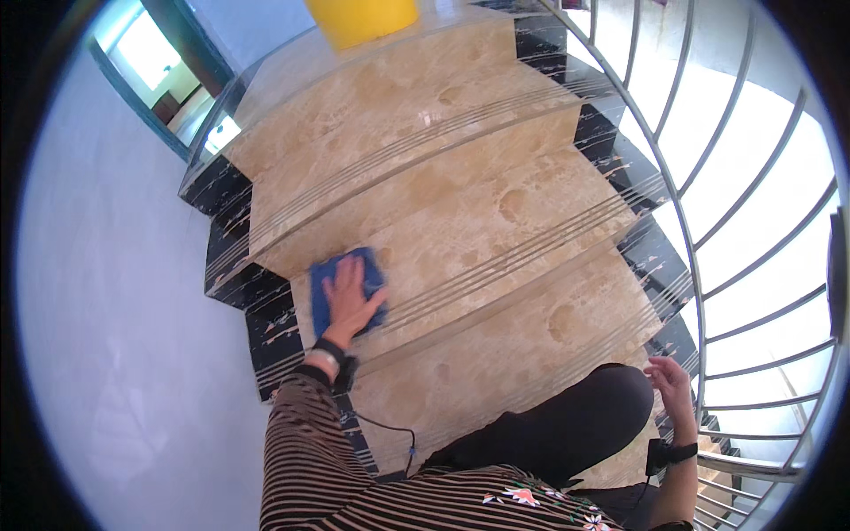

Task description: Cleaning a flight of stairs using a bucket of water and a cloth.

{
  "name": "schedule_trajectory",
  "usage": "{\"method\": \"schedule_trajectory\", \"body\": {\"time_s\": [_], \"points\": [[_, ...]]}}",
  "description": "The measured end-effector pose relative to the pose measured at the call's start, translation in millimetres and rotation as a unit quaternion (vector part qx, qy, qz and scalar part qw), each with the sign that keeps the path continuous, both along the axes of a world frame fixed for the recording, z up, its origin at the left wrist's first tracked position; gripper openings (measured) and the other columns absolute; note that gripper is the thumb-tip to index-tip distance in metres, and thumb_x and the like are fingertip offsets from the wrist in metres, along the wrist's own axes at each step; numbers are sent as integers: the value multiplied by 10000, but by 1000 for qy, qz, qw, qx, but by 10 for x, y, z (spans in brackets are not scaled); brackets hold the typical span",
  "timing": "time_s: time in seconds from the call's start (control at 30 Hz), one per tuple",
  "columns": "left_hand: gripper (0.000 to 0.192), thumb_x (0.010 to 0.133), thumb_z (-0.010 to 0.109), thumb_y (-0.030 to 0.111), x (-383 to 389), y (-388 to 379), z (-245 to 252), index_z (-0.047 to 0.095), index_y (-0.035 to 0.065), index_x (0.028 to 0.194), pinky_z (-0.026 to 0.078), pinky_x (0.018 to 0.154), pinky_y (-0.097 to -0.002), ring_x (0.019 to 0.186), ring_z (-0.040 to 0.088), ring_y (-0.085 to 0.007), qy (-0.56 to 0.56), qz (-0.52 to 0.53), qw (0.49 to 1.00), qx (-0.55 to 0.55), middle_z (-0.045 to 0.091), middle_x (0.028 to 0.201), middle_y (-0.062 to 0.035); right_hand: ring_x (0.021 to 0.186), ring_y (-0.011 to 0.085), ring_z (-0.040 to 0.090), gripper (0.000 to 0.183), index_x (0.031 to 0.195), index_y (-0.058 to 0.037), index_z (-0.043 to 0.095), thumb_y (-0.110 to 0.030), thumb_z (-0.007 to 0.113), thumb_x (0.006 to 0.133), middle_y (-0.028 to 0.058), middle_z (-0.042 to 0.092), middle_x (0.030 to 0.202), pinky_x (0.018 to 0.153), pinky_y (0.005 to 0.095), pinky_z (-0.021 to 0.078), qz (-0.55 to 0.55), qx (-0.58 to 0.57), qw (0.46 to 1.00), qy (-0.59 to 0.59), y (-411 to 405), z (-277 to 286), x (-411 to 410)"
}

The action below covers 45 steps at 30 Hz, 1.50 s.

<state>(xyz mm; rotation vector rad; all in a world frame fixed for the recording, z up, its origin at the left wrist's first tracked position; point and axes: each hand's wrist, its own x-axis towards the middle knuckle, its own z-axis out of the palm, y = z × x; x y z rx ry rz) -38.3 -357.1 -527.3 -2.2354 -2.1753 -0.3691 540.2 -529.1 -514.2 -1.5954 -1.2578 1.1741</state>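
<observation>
My left hand [352, 299] lies flat with spread fingers on a blue cloth [321, 292], pressing it on the left part of a beige marble stair tread [458, 249]. The cloth is close to the riser behind it and the black marble border at the left. My right hand [669, 385] is raised beside my bent knee, near the metal railing, with its fingers loosely curled and nothing seen in it. Both wrists wear black straps with small devices.
A yellow bucket [365, 20] stands on a higher level at the top. The curved metal railing [690, 245] runs down the right side, a white wall [139, 299] along the left. Black marble step edges [272, 325] border the stairs. A thin cable [398, 428] hangs by my left arm.
</observation>
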Motion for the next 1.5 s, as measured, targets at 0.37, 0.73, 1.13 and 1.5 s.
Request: {"method": "schedule_trajectory", "body": {"time_s": [0.37, 0.73, 1.13, 1.5], "points": [[1096, 728, 586, 704, 2266, 1666, 61, 198, -4, 1469, 93, 1130, -553, 1444, 136, -279, -30, -156, 986, -52, 176, 1551, -159, 1016, 264, 611, 360, 1104, 2, 630, -201, 690, 811, 129, 664, 1006, 900, 357, 459, 156, 120, 977, -80, -2, 986, -606], [1036, 717, 645, 619, 1566, 450, -57, 236, 30, 1465, 89, 1112, -606, 1437, 134, -320, 1, -257, 965, -42, 193, 1538, -177, 977, 321, 599, 269, 1024, -38, 670, -226, 628, 836, 141, 664, 986, 876, 375, 462, 291, 117, 928, -201, 234, 811, -846], [966, 729, 666, 607, -1594, -2091, 32, 236, 205, 1494, 75, 1053, -676, 1429, 34, -420, 112, 143, 981, -68, 43, 1562, -202, 935, 306, 605, 219, 974, -32, 668, -177, 594, 827, 125, 665, 945, 858, 374, 458, 227, 131, 943, -205, 132, 869, -875], [1105, 624, 737, 612, -385, -1714, 23, 208, 188, 1497, 120, 1062, -658, 1409, 97, -444, 60, 81, 995, -5, 84, 1544, -236, 847, 312, 637, 205, 951, -47, 672, -194, 611, 822, 158, 654, 874, 769, 371, 493, 187, 104, 956, -202, 147, 829, -993]]}}
